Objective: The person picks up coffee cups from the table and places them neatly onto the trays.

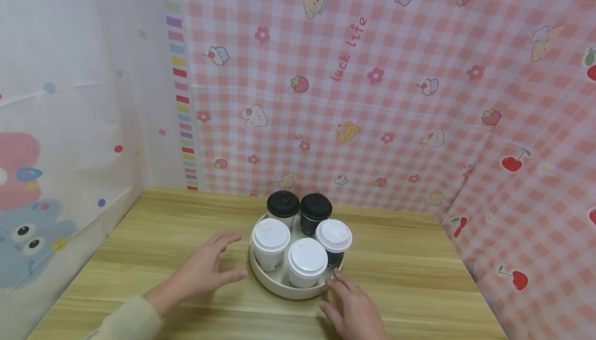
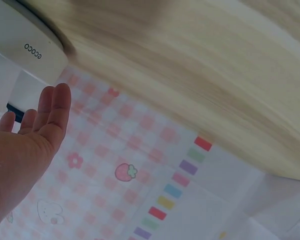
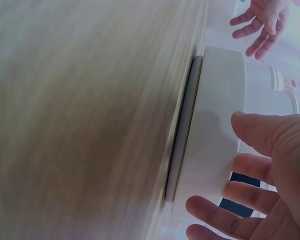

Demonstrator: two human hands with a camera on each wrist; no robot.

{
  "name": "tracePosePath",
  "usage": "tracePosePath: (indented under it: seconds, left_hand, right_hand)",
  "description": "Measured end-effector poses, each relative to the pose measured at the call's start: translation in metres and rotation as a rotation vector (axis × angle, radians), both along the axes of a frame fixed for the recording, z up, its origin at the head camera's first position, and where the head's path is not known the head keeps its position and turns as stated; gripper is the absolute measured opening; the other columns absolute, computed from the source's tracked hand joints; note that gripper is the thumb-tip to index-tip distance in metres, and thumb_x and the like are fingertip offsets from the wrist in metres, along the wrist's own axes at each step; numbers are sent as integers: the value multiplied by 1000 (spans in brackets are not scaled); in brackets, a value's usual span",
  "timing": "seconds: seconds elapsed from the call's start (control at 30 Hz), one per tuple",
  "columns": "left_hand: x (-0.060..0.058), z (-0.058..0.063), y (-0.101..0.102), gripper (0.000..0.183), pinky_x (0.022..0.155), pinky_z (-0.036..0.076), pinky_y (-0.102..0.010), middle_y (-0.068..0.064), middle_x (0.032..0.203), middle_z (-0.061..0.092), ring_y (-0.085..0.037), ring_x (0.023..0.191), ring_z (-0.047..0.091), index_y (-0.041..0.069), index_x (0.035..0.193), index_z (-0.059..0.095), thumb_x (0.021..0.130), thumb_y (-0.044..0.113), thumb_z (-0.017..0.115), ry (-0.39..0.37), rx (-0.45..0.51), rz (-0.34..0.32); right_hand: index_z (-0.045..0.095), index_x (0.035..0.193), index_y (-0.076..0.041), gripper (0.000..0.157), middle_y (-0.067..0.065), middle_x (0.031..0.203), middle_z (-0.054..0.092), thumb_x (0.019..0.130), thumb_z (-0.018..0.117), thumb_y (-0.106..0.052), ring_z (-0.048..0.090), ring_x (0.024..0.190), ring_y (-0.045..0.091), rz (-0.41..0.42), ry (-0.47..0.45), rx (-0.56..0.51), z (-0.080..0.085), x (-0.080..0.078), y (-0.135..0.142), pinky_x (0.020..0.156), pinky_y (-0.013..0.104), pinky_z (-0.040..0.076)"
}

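A round cream tray (image 1: 291,292) with a raised wall stands on the wooden table, on a thin grey base (image 3: 184,135). In it are paper cups: two with black lids at the back, one a white cup (image 1: 283,207) and one a black cup (image 1: 315,216), and three with white lids, namely a left cup (image 1: 271,244), a front cup (image 1: 307,262) and a right cup (image 1: 334,241). My left hand (image 1: 209,263) is spread beside the tray's left wall, apart from it and holding nothing. Fingertips of my right hand (image 1: 356,306) are right at the front right rim, loosely bent, thumb apart.
The wooden table (image 1: 410,272) extends around the tray on both sides. Behind it hangs a pink checked cloth (image 1: 344,97), another checked cloth (image 1: 535,190) closes off the right, and a white printed cloth (image 1: 70,122) the left. Lettering shows on the tray's wall.
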State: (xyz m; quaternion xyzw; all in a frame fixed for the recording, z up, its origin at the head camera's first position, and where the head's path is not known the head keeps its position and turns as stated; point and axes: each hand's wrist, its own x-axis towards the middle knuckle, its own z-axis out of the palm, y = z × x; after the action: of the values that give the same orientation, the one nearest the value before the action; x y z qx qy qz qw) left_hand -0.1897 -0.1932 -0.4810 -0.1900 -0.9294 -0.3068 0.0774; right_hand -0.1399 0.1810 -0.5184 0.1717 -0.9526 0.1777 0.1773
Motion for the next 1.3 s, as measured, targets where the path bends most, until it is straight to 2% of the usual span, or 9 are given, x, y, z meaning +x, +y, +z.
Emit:
tracePosePath:
  seconds: [0.27, 0.5, 0.67, 0.83, 0.97, 1.13, 1.23, 1.3]
  left_hand:
    - [14, -3, 0, 81, 106, 57, -61, -19, 148, 63, -42, 130, 66, 6, 148, 59, 84, 47, 89, 76, -43, 8]
    - [25, 0, -3, 83, 107, 57, -58, -16, 146, 64, -38, 130, 66, 6, 148, 59, 82, 45, 91, 153, -114, 19]
    - [34, 6, -9, 86, 107, 56, -59, -16, 148, 64, -39, 131, 65, 8, 149, 58, 81, 48, 92, 176, -148, 43]
    - [40, 9, -15, 86, 106, 57, -58, -15, 146, 65, -37, 130, 66, 8, 148, 59, 79, 47, 93, 219, -158, 64]
    - [47, 7, -20, 87, 107, 56, -59, -15, 145, 65, -37, 130, 65, 7, 148, 59, 78, 48, 93, 229, -176, 77]
    - [63, 4, -29, 88, 105, 56, -60, -15, 145, 65, -38, 129, 66, 8, 148, 59, 78, 50, 93, 187, -225, 83]
    - [72, 7, -37, 87, 100, 59, -59, -13, 144, 65, -37, 126, 67, 9, 147, 60, 77, 51, 93, 162, -250, 99]
    - [75, 10, -41, 88, 98, 60, -59, -13, 142, 66, -37, 124, 68, 9, 146, 61, 76, 51, 94, 168, -254, 104]
  right_hand:
    - [76, 128, -14, 52, 10, 144, 69, 84, 89, -37, 76, 115, 30, 11, 11, 20, 1, 2, 2, 92, 50, 63]
    - [72, 135, -14, 57, 10, 148, 67, 85, 89, -34, 72, 125, 30, 42, 6, 25, -2, 6, 10, 98, 50, 62]
    - [69, 140, -14, 63, 11, 147, 68, 85, 88, -38, 72, 123, 31, 53, 6, 98, 1, 10, 21, 96, 50, 62]
    - [71, 136, -13, 63, 11, 140, 72, 84, 88, -44, 73, 118, 30, 53, -16, 160, 7, 10, 37, 97, 51, 61]
    - [71, 135, -12, 64, 13, 138, 72, 84, 87, -47, 72, 119, 33, 50, -82, 184, 10, 10, 55, 98, 53, 61]
    - [69, 136, -8, 69, 22, 139, 69, 83, 87, -50, 69, 120, 45, 26, -237, 154, 16, 13, 90, 98, 63, 58]
    - [66, 139, -5, 72, 26, 139, 67, 86, 85, -50, 67, 120, 51, -23, -321, 136, 23, 15, 118, 96, 68, 57]
    - [64, 141, -3, 73, 29, 137, 67, 87, 84, -48, 67, 117, 53, -50, -330, 140, 27, 15, 136, 93, 68, 59]
